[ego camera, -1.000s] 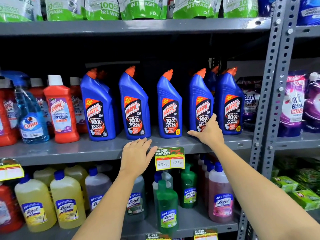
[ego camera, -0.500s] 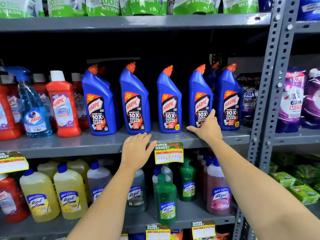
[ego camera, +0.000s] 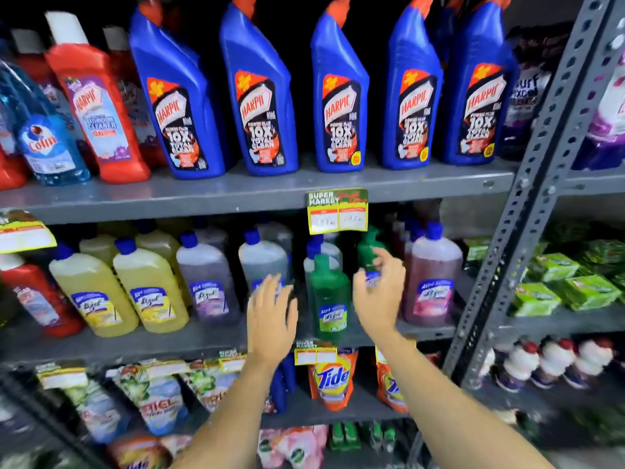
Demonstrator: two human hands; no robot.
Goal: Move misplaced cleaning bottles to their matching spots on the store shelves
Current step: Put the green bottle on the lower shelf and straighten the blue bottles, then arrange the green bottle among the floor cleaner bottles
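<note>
Both my hands hover in front of the middle shelf of Lizol bottles. A green Lizol bottle stands at the shelf's front, between my hands. My left hand is open just left of it, fingers spread, in front of a grey Lizol bottle. My right hand is open just right of it, fingers curled, holding nothing. A second green bottle stands behind. A pink Lizol bottle is to the right; yellow Lizol bottles are to the left.
Blue Harpic bottles line the upper shelf, with red Harpic bottles and a blue Colin spray at left. A price tag hangs from that shelf. Tide pouches fill the shelf below. A grey upright post bounds the right.
Both hands have dropped from the upper shelf's edge to the Lizol shelf, either side of the green bottle. The view has tilted down and moved closer.
</note>
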